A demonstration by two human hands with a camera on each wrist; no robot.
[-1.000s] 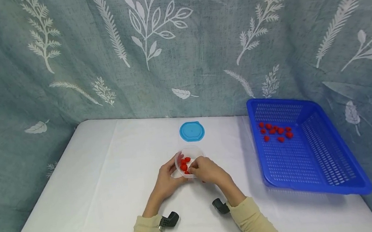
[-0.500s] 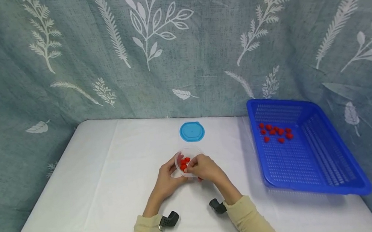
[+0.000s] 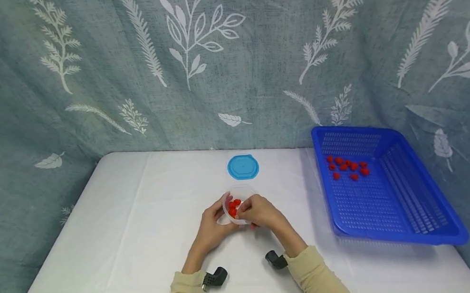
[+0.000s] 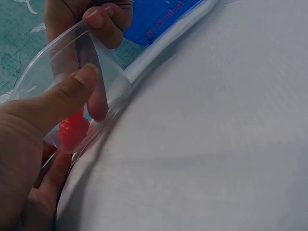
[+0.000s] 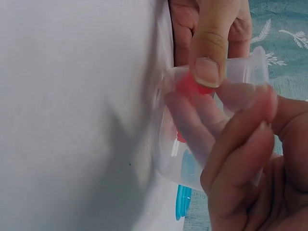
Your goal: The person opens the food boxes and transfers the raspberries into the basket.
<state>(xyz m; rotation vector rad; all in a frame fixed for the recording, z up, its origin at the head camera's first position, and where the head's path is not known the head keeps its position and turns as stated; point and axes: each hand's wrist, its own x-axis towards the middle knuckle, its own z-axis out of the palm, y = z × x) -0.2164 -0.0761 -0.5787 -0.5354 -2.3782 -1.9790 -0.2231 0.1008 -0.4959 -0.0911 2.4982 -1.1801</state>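
Note:
My left hand [image 3: 210, 228] holds a clear plastic cup [image 3: 241, 189] from its left side, its thumb on the cup wall in the left wrist view. Inside lie several small red pieces [image 3: 231, 205]; up close one red piece [image 4: 72, 132] looks bumpy. My right hand [image 3: 262, 212] is at the near right of the rim, with straight fingers [image 4: 98, 108] reaching down inside, close to the red pieces. Its other fingers curl outside the rim. Whether the right fingertips pinch a piece is hidden by the hands and cloudy wall.
A blue round lid [image 3: 243, 167] lies flat behind the cup. To the right stands a large blue slotted basket [image 3: 371, 213] with several red pieces near its far left. White cloth [image 3: 100, 256] covers the table; a patterned curtain [image 3: 260, 58] hangs behind.
My right hand has shifted slightly left and deeper over the cup, covering the nearest red pieces. The left hand keeps hold of the cup in about the same place.

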